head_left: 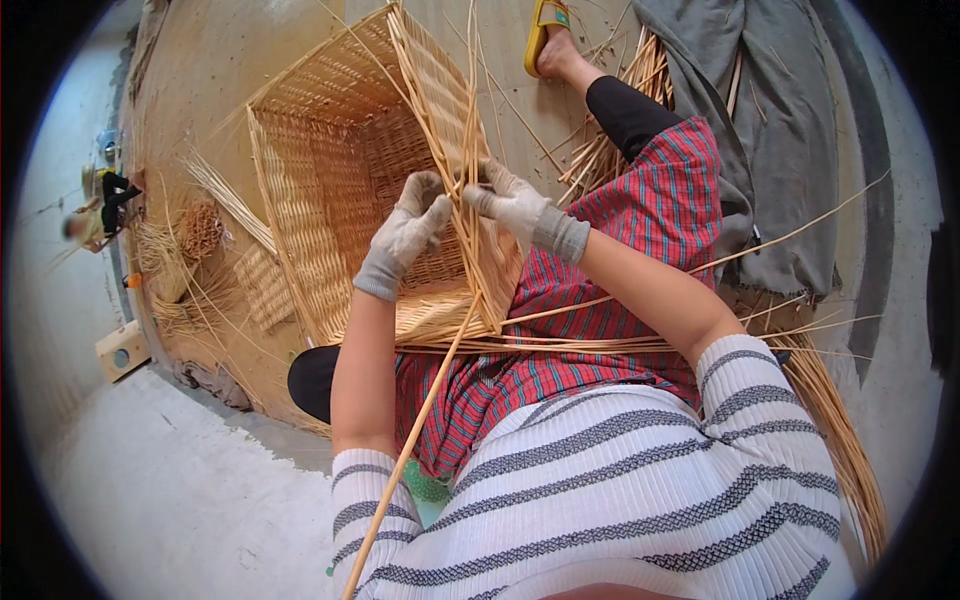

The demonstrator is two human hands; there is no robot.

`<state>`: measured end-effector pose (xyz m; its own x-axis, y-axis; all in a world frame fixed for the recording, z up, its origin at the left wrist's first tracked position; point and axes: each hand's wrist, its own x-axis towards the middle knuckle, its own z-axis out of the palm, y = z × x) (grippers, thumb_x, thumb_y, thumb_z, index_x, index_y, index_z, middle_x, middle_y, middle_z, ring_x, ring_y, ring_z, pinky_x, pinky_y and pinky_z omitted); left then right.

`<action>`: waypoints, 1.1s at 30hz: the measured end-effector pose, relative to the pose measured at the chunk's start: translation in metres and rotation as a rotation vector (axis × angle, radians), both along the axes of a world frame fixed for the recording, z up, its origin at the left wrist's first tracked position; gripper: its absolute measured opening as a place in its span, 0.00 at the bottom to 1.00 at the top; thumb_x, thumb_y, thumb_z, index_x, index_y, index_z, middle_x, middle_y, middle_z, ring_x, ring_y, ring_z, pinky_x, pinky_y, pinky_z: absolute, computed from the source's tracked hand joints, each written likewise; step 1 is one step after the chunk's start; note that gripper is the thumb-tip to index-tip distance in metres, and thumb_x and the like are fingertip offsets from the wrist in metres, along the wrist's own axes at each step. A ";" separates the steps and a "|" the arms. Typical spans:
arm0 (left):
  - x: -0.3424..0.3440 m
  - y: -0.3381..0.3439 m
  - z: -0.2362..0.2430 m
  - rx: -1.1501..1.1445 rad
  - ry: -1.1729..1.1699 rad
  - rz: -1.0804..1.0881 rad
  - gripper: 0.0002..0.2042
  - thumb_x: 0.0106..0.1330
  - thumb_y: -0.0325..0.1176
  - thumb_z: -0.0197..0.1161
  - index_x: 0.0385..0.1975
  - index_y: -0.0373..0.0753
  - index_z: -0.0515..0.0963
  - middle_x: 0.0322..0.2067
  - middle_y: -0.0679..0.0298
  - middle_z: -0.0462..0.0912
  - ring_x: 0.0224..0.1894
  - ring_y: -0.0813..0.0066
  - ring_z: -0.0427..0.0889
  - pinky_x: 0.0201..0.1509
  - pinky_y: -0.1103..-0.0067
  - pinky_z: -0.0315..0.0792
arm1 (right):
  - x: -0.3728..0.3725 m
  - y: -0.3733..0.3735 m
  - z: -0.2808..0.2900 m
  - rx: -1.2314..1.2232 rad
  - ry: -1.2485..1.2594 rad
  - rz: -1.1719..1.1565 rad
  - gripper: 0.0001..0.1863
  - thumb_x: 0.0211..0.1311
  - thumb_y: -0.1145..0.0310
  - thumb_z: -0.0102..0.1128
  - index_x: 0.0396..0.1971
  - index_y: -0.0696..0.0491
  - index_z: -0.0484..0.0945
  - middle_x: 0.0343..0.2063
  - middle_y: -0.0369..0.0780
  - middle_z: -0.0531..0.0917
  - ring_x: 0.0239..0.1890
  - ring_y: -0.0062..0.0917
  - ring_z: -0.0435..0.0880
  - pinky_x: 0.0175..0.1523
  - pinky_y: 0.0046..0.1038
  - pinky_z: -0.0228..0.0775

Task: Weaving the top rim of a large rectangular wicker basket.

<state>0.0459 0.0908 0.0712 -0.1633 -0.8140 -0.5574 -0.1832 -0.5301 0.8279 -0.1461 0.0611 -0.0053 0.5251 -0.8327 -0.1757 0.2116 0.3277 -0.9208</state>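
Hands (405,232) (520,208) pinching canes (472,120) at basket (315,185); tan floor (225,50), grey cloth (785,110) right, pale ground (190,470) left.

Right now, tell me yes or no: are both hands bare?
No, the left hand and the right hand both wear pale gloves with gray cuffs.

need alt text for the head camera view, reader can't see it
Gloved left hand and right hand work canes at the edge of an open basket. Below are a red checked cloth and a striped top, with a cane bundle at right.
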 end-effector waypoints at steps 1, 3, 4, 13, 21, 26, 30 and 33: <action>-0.003 -0.004 -0.006 0.008 0.004 -0.006 0.21 0.72 0.46 0.61 0.58 0.44 0.67 0.35 0.74 0.72 0.29 0.86 0.68 0.30 0.87 0.67 | -0.002 0.000 -0.005 0.122 -0.146 -0.004 0.29 0.70 0.60 0.58 0.65 0.59 0.66 0.61 0.46 0.75 0.64 0.29 0.71 0.70 0.28 0.58; -0.008 -0.007 -0.017 0.018 0.131 0.029 0.23 0.71 0.45 0.63 0.58 0.41 0.66 0.40 0.70 0.76 0.37 0.82 0.76 0.36 0.81 0.77 | -0.003 0.003 -0.015 0.016 -0.121 -0.021 0.26 0.75 0.62 0.50 0.66 0.59 0.64 0.62 0.46 0.74 0.65 0.28 0.70 0.71 0.28 0.57; -0.019 -0.005 -0.009 0.033 0.186 0.133 0.23 0.69 0.43 0.65 0.58 0.40 0.68 0.43 0.68 0.78 0.42 0.78 0.79 0.44 0.77 0.79 | -0.001 0.004 -0.016 -0.020 -0.046 -0.049 0.28 0.74 0.59 0.51 0.67 0.59 0.63 0.62 0.48 0.74 0.66 0.30 0.70 0.71 0.28 0.58; -0.014 -0.001 -0.007 0.117 0.349 0.225 0.18 0.67 0.34 0.67 0.54 0.39 0.73 0.47 0.65 0.79 0.49 0.71 0.80 0.54 0.71 0.77 | -0.050 0.105 0.083 -0.521 0.821 0.332 0.28 0.55 0.46 0.66 0.41 0.59 0.76 0.32 0.50 0.83 0.40 0.43 0.85 0.48 0.41 0.76; -0.003 -0.004 -0.022 0.108 0.251 0.243 0.15 0.62 0.32 0.72 0.47 0.40 0.77 0.41 0.67 0.82 0.43 0.75 0.81 0.48 0.75 0.79 | -0.018 0.118 0.062 -0.585 0.895 0.199 0.27 0.60 0.43 0.59 0.34 0.56 0.76 0.28 0.49 0.84 0.34 0.42 0.86 0.41 0.41 0.77; -0.007 -0.009 -0.025 0.007 0.127 0.135 0.16 0.62 0.32 0.71 0.47 0.39 0.76 0.40 0.67 0.83 0.41 0.78 0.80 0.48 0.78 0.76 | -0.019 0.116 0.060 -0.554 0.887 0.213 0.26 0.57 0.44 0.63 0.36 0.55 0.76 0.27 0.49 0.83 0.35 0.45 0.85 0.41 0.44 0.76; -0.009 -0.003 -0.030 -0.145 0.008 0.094 0.23 0.64 0.37 0.70 0.55 0.35 0.72 0.45 0.62 0.81 0.47 0.72 0.78 0.54 0.77 0.73 | -0.016 0.119 0.062 -0.605 0.896 0.199 0.24 0.60 0.46 0.58 0.35 0.56 0.76 0.28 0.49 0.84 0.34 0.44 0.85 0.42 0.42 0.77; -0.007 0.012 -0.024 -0.259 -0.224 0.068 0.33 0.64 0.41 0.71 0.64 0.34 0.65 0.53 0.54 0.77 0.58 0.65 0.74 0.61 0.72 0.71 | -0.015 0.121 0.061 -0.633 0.931 0.196 0.25 0.60 0.45 0.58 0.36 0.56 0.77 0.28 0.49 0.84 0.34 0.43 0.86 0.41 0.43 0.77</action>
<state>0.0393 0.1028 0.0477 -0.0009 -0.9379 -0.3469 -0.3470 -0.3250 0.8797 -0.1609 0.1818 0.0558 0.5417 -0.8283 -0.1431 -0.6431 -0.2987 -0.7051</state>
